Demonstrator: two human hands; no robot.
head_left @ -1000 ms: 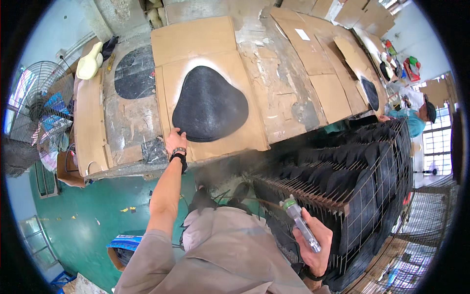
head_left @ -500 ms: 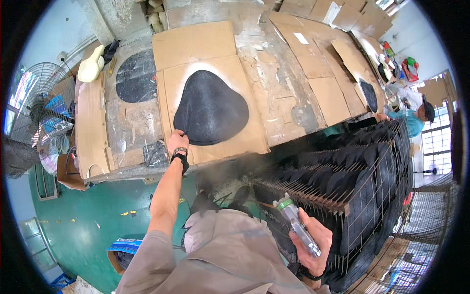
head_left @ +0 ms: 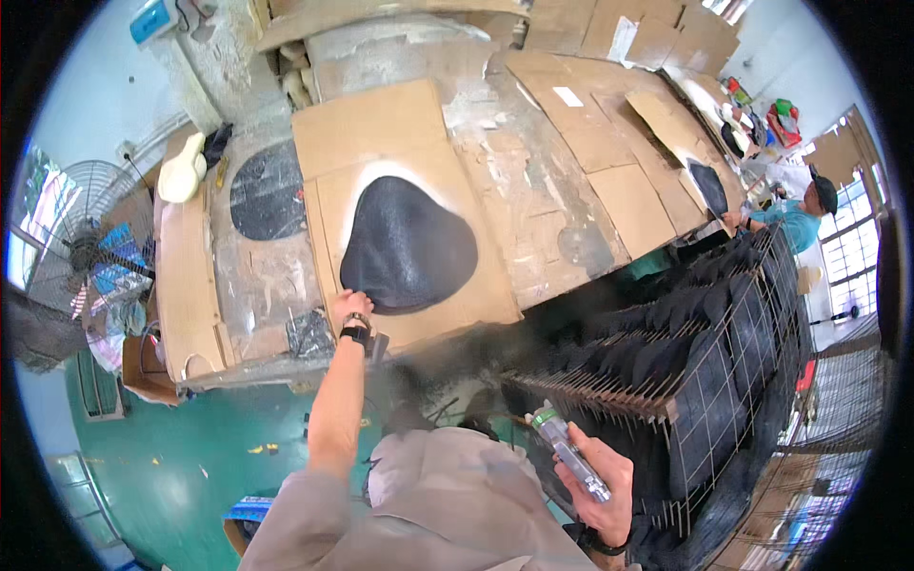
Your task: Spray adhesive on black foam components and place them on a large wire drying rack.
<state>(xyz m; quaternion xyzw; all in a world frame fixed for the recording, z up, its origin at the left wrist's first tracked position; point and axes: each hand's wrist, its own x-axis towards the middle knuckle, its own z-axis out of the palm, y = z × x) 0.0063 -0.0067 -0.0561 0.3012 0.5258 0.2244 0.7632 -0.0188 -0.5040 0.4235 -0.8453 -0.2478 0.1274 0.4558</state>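
The person's left hand is reaching out across the surface, its fingers resting on the near left edge of a black, rounded, saddle-shaped piece; whether they are pinching that edge or only pressing on it I cannot tell. A dark watch is sitting on that wrist. The black piece is lying flat on a sheet of cardboard, ringed by a pale halo of overspray, near the front edge of the surface.

The right hand is hanging low beside the person's hip, fingers clenched around a slim spray gun with a greenish cap, its nozzle end pointing up and away.

Just to the right, a wire rack is standing packed with rows of similar black pieces. Another dark oval patch is lying further left on the surface. At the far right end, another person in a teal shirt is bending over a second black piece. A fan is standing at the left.
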